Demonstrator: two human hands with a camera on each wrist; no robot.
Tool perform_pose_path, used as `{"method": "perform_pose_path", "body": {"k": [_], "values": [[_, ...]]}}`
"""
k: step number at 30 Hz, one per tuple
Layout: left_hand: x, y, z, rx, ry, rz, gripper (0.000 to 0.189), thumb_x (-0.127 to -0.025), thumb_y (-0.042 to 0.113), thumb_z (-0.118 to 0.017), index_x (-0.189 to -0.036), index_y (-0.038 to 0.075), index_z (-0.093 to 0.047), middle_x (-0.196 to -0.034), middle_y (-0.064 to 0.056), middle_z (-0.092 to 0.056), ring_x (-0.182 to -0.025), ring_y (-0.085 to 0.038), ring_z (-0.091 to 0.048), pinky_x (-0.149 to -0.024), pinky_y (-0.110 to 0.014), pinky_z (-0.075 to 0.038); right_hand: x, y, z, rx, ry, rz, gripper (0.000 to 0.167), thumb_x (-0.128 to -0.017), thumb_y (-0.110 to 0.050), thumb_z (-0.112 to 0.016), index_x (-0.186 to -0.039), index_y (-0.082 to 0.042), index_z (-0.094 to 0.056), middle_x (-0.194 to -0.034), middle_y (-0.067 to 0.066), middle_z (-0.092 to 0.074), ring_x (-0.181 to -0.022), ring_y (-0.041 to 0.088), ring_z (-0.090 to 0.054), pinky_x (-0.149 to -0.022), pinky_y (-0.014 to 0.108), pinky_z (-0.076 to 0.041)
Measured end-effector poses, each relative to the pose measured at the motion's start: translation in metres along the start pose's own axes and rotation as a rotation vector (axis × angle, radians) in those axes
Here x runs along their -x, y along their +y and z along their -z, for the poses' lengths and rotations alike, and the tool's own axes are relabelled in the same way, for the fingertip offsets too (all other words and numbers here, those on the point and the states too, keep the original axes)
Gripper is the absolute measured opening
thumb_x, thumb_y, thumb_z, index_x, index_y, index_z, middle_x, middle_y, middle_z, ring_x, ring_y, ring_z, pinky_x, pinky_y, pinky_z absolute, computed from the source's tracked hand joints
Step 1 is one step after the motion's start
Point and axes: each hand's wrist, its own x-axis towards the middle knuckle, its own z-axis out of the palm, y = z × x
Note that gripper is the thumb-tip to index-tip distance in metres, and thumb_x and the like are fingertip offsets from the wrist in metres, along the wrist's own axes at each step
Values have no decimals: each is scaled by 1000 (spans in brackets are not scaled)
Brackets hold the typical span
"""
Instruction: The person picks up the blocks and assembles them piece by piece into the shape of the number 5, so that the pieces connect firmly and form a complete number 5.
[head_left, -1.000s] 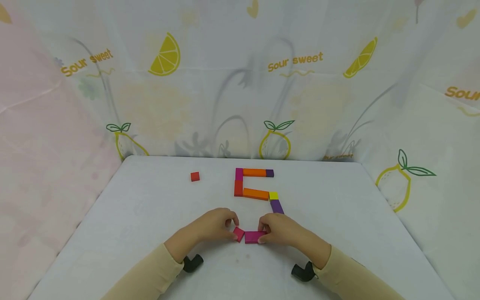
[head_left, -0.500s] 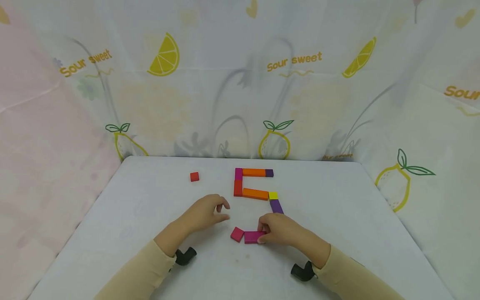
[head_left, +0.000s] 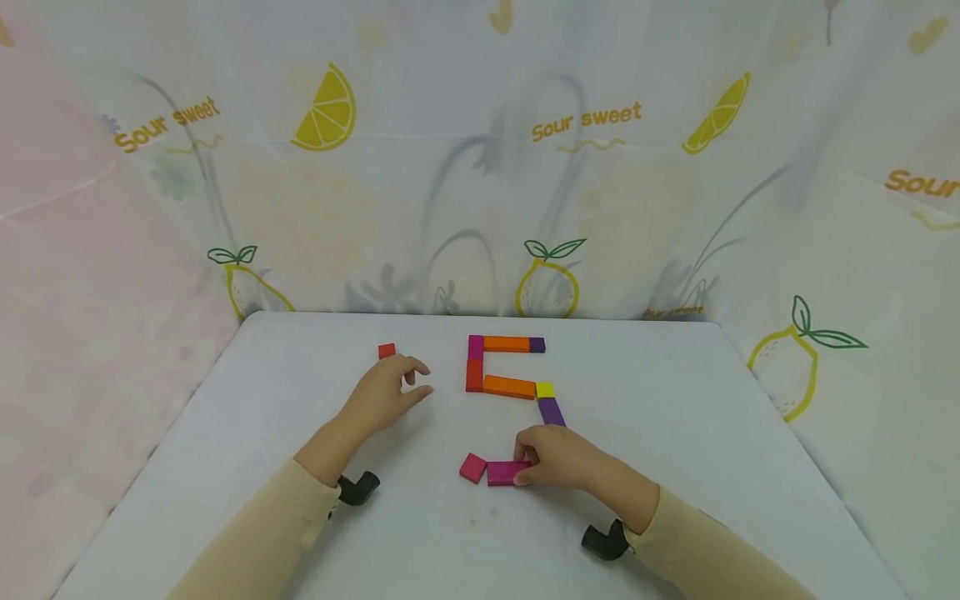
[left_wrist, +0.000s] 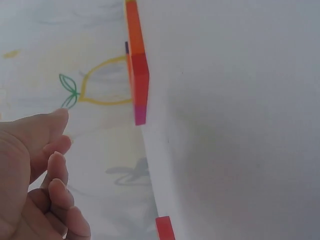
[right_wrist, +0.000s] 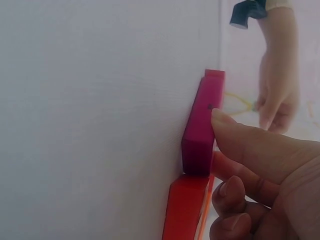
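Note:
My right hand (head_left: 562, 458) pinches a magenta block (head_left: 504, 473) between thumb and fingers as it lies on the table. Touching or almost touching its left end is a small pinkish-red cube (head_left: 472, 468), turned at an angle. An orange-red block (right_wrist: 186, 207) adjoins the magenta block's other end in the right wrist view; the hand hides it from the head view. Over the left side of the table, my left hand (head_left: 375, 398) holds nothing, thumb and fingers apart. Just beyond its fingers sits a red cube (head_left: 386, 350), partly covered by the hand in the head view.
Further back lies a bent line of blocks: a pink block (head_left: 476, 347), a red block (head_left: 475, 375), two orange blocks (head_left: 510, 387), a small dark purple block (head_left: 537, 344), a yellow block (head_left: 545, 390) and a purple block (head_left: 551, 411). A printed curtain (head_left: 420, 167) hangs behind the white table (head_left: 637, 383).
My left hand has let go of the pinkish-red cube and moved up and left towards the red cube. The right hand stays on the magenta block.

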Motion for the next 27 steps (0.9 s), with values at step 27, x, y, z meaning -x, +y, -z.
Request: {"method": "perform_pose_path", "body": {"k": [27], "values": [[-53, -72, 11, 60, 54, 241, 42, -93, 24, -71, -128, 1, -65, -102, -16, -60, -90, -30, -54, -77, -39, -44, -2, -1, 2, 3, -13, -2, 20, -83, -28, -83, -88, -20, -65, -70, -6, -52, -68, 10, -49, -62, 25, -42]]}}
